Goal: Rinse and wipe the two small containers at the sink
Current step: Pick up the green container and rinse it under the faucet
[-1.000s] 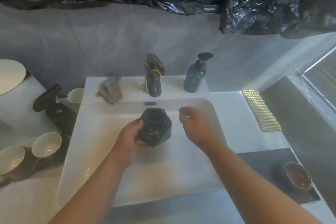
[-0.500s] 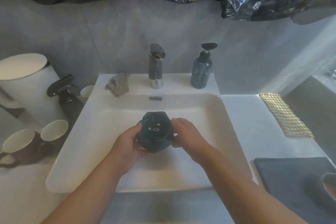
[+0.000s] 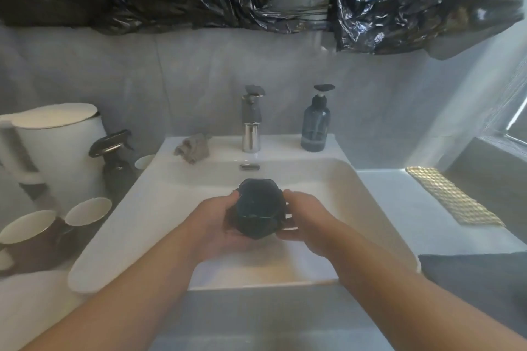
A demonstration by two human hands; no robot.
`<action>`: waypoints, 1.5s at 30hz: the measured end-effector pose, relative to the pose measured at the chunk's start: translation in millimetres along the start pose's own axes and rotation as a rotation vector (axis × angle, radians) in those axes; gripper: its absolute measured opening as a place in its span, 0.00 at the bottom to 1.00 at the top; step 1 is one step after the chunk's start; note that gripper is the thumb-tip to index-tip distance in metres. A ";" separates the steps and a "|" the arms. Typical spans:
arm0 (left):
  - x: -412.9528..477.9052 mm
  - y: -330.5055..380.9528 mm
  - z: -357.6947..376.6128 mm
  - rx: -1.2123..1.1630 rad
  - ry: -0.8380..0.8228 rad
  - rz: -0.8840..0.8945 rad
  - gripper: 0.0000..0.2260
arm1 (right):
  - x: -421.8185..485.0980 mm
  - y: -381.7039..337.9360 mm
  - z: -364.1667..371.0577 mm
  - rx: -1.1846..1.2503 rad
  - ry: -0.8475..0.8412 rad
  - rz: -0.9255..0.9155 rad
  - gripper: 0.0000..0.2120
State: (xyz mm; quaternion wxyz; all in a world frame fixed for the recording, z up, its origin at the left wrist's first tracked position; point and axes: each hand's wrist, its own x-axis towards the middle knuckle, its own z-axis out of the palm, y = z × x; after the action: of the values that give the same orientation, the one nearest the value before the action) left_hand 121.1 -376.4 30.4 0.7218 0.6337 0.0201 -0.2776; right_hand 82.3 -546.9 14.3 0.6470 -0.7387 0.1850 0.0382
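Dark faceted container [image 3: 258, 206] held over the white sink [image 3: 370, 208], both hands' fingers [image 3: 288, 226] curled round it.

- No text, brand, number or sign could be read anywhere in the frame.
- The soap bottle [image 3: 316, 128], right of the upper middle, bore a paler band low on its body — too blurred to show any lettering.
- The dark container [image 3: 258, 208] at the centre showed only faint glints on its surface — nothing legible.
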 end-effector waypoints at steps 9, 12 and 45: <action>4.8 -4.9 -6.8 0.070 -0.018 0.228 0.11 | -5.2 -3.9 -2.4 0.055 0.019 -0.260 0.15; 6.7 -4.7 -6.8 0.104 -0.001 0.287 0.12 | -9.7 -5.1 -1.5 0.047 0.066 -0.347 0.16; -14.3 3.4 -11.1 0.022 -0.241 0.758 0.17 | -33.6 -12.0 1.5 0.135 -0.045 -0.786 0.22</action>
State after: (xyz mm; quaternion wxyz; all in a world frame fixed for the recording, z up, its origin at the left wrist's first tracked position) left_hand 114.1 -360.6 36.8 0.7634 0.5669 -0.3029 -0.0641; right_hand 55.2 -536.8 35.4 0.6631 -0.7082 -0.1241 -0.2085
